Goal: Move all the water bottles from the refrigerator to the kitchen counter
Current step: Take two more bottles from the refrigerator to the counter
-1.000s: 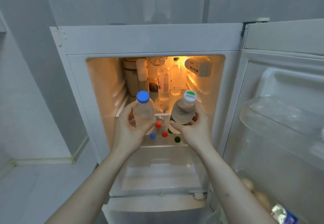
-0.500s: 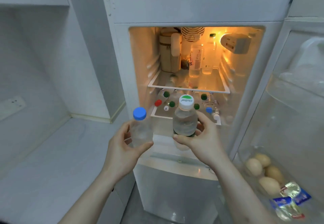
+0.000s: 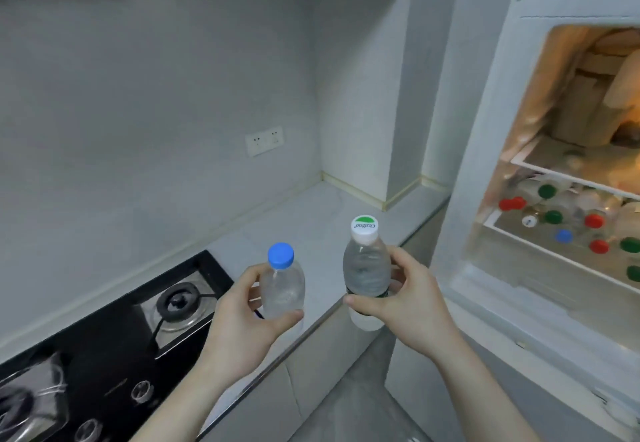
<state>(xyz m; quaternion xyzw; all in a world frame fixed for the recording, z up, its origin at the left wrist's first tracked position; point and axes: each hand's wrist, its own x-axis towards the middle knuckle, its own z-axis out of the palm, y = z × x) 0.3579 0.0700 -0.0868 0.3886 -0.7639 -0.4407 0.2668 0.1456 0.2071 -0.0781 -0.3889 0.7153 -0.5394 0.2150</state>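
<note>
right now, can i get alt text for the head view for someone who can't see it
Two hands each hold an upright clear water bottle over the counter edge: the left hand grips a blue-capped bottle, the right hand a white-capped bottle. A gas hob lies left; the open refrigerator with more bottles stands right.

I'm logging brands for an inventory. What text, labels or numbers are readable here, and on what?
"Cestbon": on the white-and-green cap of the bottle in the right hand, printed upside down to this view.
Blue cap of the bottle in the left hand: no text.
White cap in the refrigerator: a mark, too small to read.
Wall sockets: no readable text.
</note>
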